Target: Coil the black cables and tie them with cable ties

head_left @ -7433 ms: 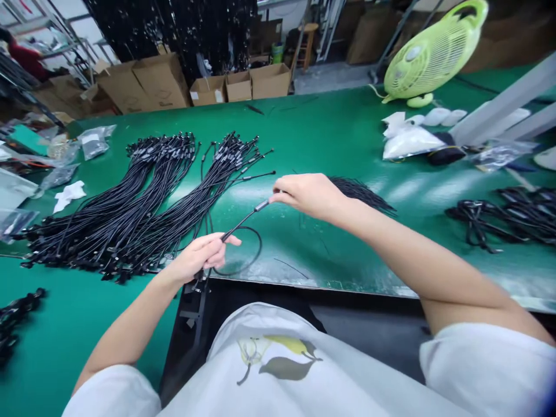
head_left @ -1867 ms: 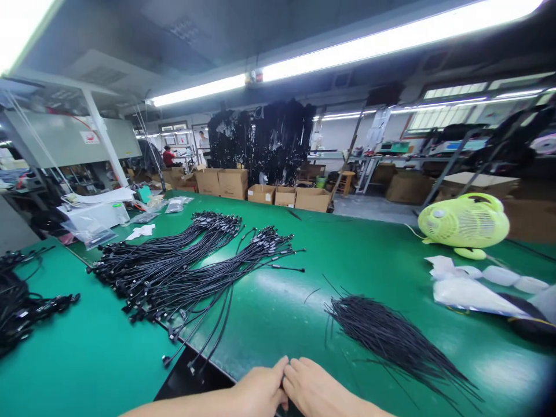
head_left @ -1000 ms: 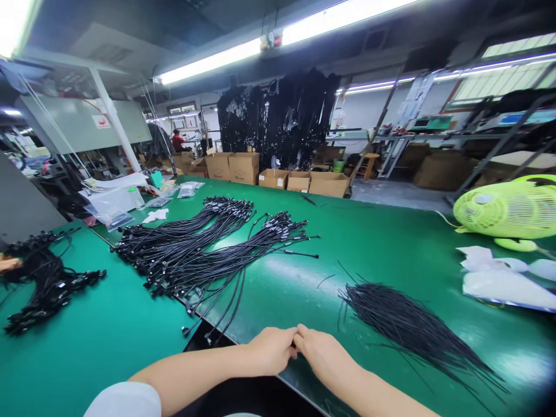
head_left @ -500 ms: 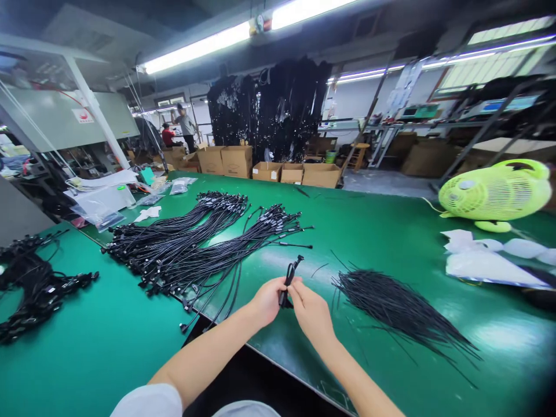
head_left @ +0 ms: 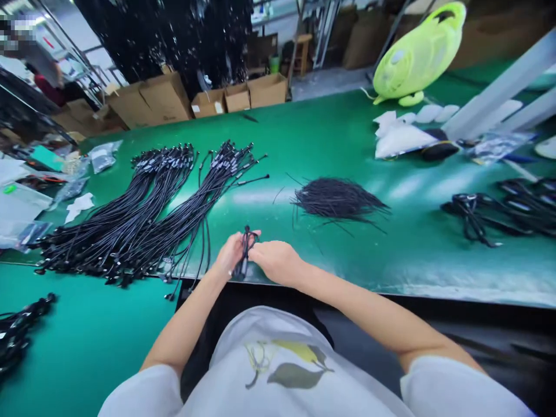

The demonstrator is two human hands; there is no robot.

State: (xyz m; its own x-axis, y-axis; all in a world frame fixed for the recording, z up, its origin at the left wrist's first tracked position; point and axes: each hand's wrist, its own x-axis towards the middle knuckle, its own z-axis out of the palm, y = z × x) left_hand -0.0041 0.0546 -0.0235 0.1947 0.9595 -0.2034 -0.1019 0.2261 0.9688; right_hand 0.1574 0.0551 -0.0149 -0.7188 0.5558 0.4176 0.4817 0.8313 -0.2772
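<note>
Gripping a coiled thin black cable (head_left: 245,252) between closed fingers of left hand (head_left: 229,253) and right hand (head_left: 277,262), near the front edge of a glossy green tabletop (head_left: 304,139); earlier stretched long, now looped short. Rightward beyond the fingers, a loose pile of thin black strips (head_left: 337,198); leftward, spread long black cables (head_left: 132,217).
</note>
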